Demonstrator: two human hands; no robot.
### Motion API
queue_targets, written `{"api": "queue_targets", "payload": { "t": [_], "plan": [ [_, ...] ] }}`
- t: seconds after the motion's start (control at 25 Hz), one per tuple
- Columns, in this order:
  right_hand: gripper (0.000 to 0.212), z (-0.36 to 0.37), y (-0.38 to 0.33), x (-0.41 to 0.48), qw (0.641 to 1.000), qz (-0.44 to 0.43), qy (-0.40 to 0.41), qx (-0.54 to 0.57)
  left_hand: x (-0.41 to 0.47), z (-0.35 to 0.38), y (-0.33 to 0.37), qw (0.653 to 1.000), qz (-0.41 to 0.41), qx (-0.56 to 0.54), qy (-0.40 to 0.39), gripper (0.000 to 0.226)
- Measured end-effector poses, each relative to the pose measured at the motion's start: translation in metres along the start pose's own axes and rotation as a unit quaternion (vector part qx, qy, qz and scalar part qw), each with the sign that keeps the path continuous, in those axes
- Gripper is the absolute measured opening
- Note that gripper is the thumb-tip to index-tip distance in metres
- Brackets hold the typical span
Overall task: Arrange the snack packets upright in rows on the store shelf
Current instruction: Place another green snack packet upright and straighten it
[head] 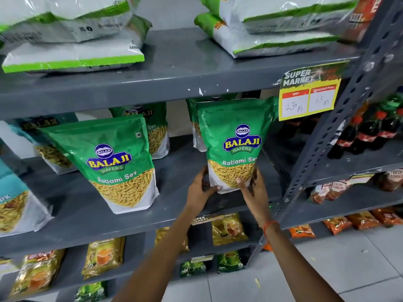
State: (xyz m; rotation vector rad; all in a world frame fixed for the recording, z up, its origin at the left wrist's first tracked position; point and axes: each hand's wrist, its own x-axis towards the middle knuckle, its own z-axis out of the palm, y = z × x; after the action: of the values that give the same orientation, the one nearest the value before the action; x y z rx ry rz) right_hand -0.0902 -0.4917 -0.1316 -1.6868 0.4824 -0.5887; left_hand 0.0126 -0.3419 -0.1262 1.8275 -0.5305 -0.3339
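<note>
Together, both hands grip the base of one Balaji Ratlami Sev packet.

Left hand (199,188) and right hand (254,188) clasp the lower corners of the upright green packet (234,144), standing on the grey middle shelf (185,205); a second Ratlami Sev packet (113,164) leans well apart on the left, beneath a yellow price tag (308,94).

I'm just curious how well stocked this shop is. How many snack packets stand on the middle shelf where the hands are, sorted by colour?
Green Ratlami Sev packets: 4, one of them held at its base by the left hand and right hand
Teal packets: 2, partly hidden or cut off at the left edge
Total: 6 in view
</note>
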Motion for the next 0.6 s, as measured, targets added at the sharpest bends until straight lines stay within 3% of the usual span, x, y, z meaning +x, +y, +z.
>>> {"api": "queue_targets", "payload": {
  "t": [0.16,0.6],
  "plan": [
    [0.080,-0.006,-0.005,0.007,0.999,0.026,-0.041,0.018,0.010,-0.006,0.003,0.997,-0.010,0.035,-0.068,0.063],
    [0.079,-0.009,0.002,0.003,0.997,0.028,-0.060,0.027,0.002,-0.001,-0.012,0.999,0.006,0.035,-0.028,0.061]
  ]
}}
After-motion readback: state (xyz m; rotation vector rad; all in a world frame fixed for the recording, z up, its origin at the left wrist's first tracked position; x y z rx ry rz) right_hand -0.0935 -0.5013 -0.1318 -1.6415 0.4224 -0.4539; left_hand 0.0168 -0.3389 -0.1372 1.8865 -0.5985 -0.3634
